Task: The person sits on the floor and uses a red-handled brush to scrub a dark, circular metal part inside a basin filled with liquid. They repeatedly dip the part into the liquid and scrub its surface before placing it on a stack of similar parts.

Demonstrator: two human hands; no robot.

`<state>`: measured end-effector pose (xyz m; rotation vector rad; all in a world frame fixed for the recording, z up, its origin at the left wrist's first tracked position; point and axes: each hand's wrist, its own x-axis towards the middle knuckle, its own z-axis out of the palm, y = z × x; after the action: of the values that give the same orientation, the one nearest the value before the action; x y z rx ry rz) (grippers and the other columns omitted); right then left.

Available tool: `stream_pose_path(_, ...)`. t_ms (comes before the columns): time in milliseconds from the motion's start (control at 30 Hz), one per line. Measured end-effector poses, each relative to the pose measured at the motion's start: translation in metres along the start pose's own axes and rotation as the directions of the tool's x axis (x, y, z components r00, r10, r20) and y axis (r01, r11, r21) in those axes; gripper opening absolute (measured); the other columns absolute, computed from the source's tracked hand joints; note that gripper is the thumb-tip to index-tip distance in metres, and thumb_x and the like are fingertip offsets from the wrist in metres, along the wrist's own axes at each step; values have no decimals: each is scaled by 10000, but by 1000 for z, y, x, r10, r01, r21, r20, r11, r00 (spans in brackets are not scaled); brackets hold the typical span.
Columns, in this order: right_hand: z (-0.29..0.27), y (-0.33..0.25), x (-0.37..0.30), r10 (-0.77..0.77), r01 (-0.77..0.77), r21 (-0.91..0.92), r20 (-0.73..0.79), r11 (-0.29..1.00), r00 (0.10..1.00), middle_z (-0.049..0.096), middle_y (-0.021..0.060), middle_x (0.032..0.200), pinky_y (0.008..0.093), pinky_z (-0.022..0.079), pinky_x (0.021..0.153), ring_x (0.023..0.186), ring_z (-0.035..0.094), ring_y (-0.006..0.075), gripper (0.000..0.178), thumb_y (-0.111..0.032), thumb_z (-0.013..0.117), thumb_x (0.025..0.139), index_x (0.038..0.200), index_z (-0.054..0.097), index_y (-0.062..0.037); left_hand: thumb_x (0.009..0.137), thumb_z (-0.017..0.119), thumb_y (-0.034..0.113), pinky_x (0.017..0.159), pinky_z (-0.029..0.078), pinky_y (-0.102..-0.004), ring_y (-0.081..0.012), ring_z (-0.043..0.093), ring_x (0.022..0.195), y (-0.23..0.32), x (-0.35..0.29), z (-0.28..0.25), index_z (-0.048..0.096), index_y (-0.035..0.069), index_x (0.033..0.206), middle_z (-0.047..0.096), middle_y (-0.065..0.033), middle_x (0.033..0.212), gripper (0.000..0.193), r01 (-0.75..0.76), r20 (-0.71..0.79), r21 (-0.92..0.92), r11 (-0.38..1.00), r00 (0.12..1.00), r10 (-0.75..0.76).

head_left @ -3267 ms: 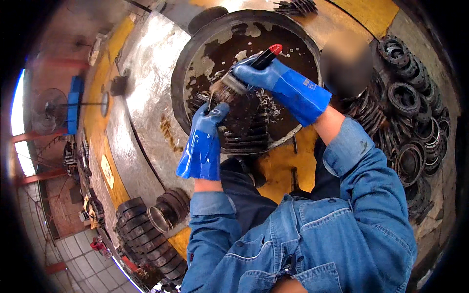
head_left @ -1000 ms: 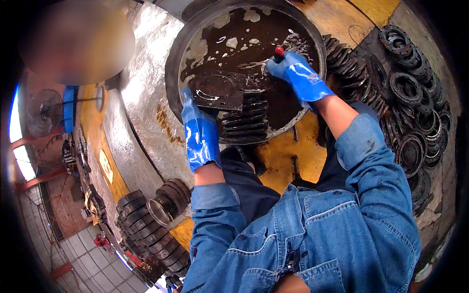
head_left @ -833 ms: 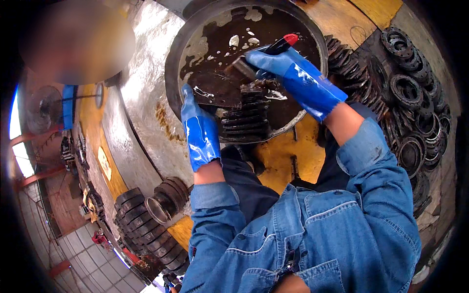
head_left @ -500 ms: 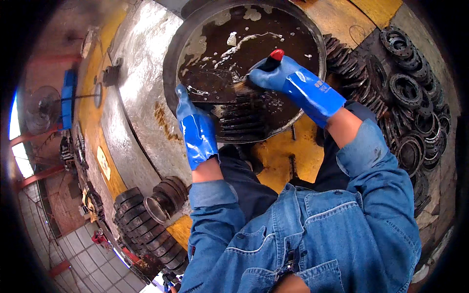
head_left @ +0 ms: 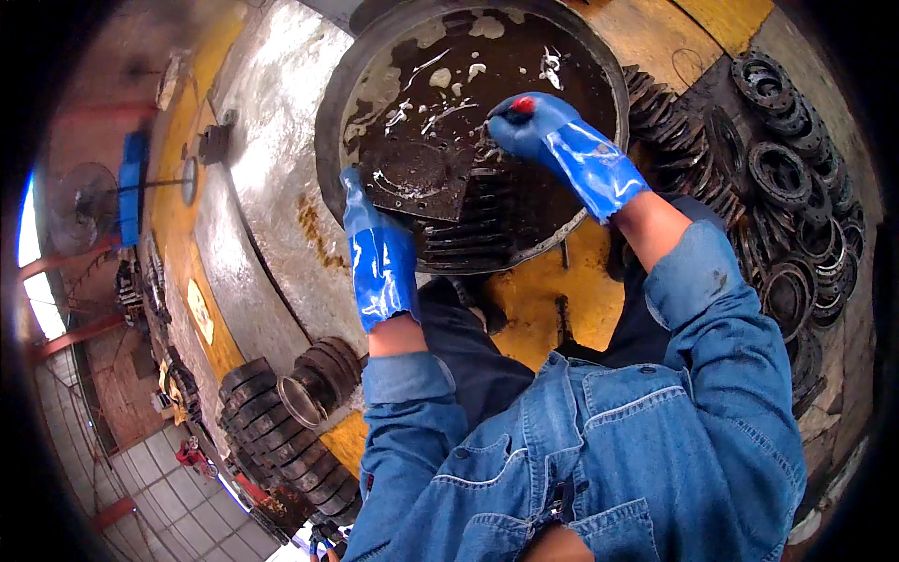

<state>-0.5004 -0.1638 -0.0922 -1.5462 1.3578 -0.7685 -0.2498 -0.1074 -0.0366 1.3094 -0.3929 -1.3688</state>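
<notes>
Both my hands wear blue rubber gloves over a wide round metal basin (head_left: 330, 122) of dark liquid with patches of foam. My left hand (head_left: 363, 214) grips the near left edge of a flat dark metal plate (head_left: 426, 173), its thumb on top, the plate wet and tilted above the liquid. My right hand (head_left: 536, 129) is closed around a brush (head_left: 523, 105); the red end of its handle pokes out of the fist. The bristles are mostly hidden, just right of the plate. Under the plate, a row of similar dark plates (head_left: 468, 239) rests in the basin's near side.
Right of the basin stand rows of dark plates (head_left: 670, 131) and piles of dark metal rings (head_left: 779, 175). Ribbed cylindrical parts (head_left: 286, 440) and a rusty flanged part (head_left: 318, 379) lie at the lower left. A fan (head_left: 84, 211) stands far left.
My right fist with the brush has moved slightly right and up, away from the plate. The plate is tipped so more of its upper face shows. The foam has shifted.
</notes>
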Motion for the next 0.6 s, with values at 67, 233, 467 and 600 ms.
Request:
stream_pose_path(67,2,2,3,34,-27,247,-27,969,999,770,59,904,314,585,797,825,707,135,247,-270,698,946,1060,778,-65,1110,374,508,1121,487,-426,-315,628,1261,-1,0,1,542,-69,1436,626,-198,1424,684,-3,7,2,1000,1000,3)
stream_pose_path(233,22,-61,-29,-429,368,365,98,855,898,787,105,1029,340,591,878,937,742,197,279,-266,693,978,1179,756,-82,1097,370,559,1101,505,-458,-344,644,1228,2,-3,-8,560,-56,1427,638,-199,1404,723,-12,12,52,999,1000,12)
stream_pose_path(467,6,-41,-15,-33,31,225,5,974,999,790,103,996,340,588,871,924,746,193,319,-325,694,944,1129,774,-78,1099,392,539,1050,544,-454,-331,654,1212,6,-8,-6,567,-28,1426,655,-193,1377,677,-32,-13,173,984,999,35)
stream_pose_path(600,19,-55,-15,-440,395,394,28,830,897,787,98,1037,338,587,884,949,726,177,261,-235,731,957,1159,764,-73,1098,398,539,1047,546,-454,-329,656,1209,1,-7,-4,567,-22,1428,656,-192,1375,672,-26,-8,132,991,1000,27)
